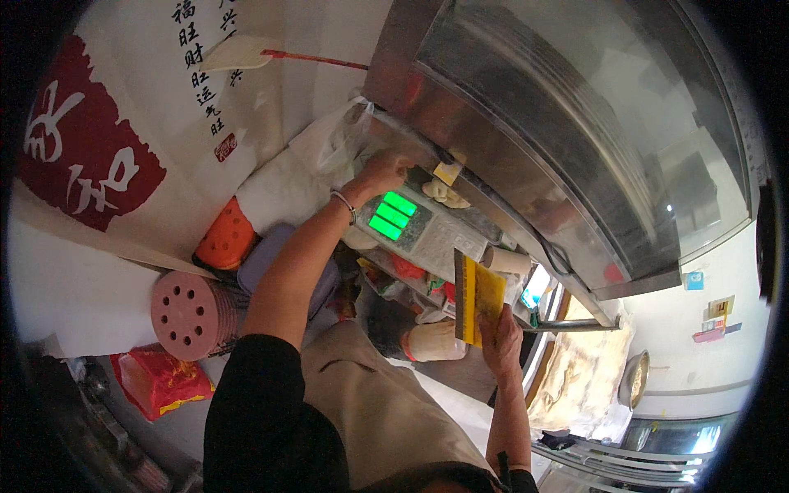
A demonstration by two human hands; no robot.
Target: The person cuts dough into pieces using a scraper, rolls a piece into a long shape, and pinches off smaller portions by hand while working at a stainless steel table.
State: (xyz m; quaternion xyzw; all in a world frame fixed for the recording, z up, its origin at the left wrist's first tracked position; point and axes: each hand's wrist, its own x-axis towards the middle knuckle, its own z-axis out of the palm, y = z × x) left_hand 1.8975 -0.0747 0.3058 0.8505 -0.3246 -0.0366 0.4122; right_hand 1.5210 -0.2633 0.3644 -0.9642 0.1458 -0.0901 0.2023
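My right hand (499, 342) grips a yellow scraper (488, 289) with a dark straight edge, held up in front of my apron. My left hand (383, 172), a bracelet at its wrist, reaches past the lit green display of a digital scale (441, 237). Its fingers are curled, and whether they hold anything is hidden. A clear plastic bag (345, 132) lies just beyond that hand. Several pale lumps that look like dough (445, 193) sit beside the scale, below a small yellow card (448, 172).
A stainless steel cabinet with a glass front (555, 123) rises on the right. A plastic jar (434, 342) lies near my apron. Stacked pink stools (185, 314) and a red bag (160, 382) are at left. A floured board (573, 370) and metal bowl (635, 379) stand far right.
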